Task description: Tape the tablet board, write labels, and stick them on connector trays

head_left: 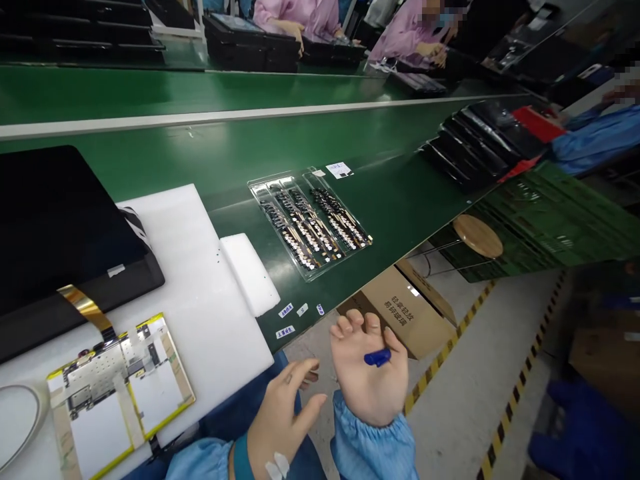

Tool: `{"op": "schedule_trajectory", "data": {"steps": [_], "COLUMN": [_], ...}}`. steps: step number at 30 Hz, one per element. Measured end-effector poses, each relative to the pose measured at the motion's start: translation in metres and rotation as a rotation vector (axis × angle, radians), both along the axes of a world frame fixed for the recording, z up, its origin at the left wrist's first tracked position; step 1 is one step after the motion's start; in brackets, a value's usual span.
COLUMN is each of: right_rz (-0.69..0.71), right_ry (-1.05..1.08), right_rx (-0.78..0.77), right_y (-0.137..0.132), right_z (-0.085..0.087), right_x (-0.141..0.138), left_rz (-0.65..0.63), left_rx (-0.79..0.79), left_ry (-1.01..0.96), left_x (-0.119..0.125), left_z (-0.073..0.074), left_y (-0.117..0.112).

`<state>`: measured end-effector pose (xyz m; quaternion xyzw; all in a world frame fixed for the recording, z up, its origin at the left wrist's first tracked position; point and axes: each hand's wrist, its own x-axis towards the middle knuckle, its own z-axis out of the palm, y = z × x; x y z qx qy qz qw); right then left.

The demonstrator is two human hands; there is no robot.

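Observation:
My right hand (367, 373) is turned palm up past the table's edge, its fingers loosely curled. A small dark-blue piece (377, 358), shaped rather like a pen cap, lies in that palm against the base of the thumb. Just to its left, my left hand (285, 413) is held with fingers bent and thumb apart, nothing in it; a teal band circles its wrist. Left of both hands, an opened tablet-like device (107, 393) with yellow edges, tape strips and a gold flex cable (87, 312) rests on a white foam board (215, 340).
A clear tray (310, 223) of small black parts lies on the green table (395, 193), near a white foam block (250, 273) and paper labels (285, 331). A large black panel (65, 227) is at left. Below stand a cardboard box (400, 310) and stool (477, 236). Co-workers sit opposite.

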<state>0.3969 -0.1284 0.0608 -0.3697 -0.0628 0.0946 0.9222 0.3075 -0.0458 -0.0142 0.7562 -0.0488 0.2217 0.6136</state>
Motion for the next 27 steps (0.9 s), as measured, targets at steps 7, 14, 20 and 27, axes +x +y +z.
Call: {"op": "schedule_trajectory", "data": {"steps": [7,14,20,27], "right_rz": [0.033,-0.079,-0.216,-0.255], "right_ry": [0.016,-0.107,-0.137,-0.198], "right_rx": [-0.032,-0.098,-0.095,-0.194], "right_y": [0.004,-0.011,-0.048,-0.075], "right_z": [-0.009,0.006,0.002,-0.006], "right_x": [-0.001,0.013,0.029,0.037], "left_rz": [0.093,0.199,0.386,0.614], "left_rx": [-0.147,-0.156,0.469,0.909], "left_ry": [-0.06,-0.114,-0.434,-0.333], "left_x": [0.017,0.02,0.036,0.07], "left_z": [0.006,0.008,0.025,0.025], "left_y": [-0.004,-0.005,-0.009,-0.005]}}
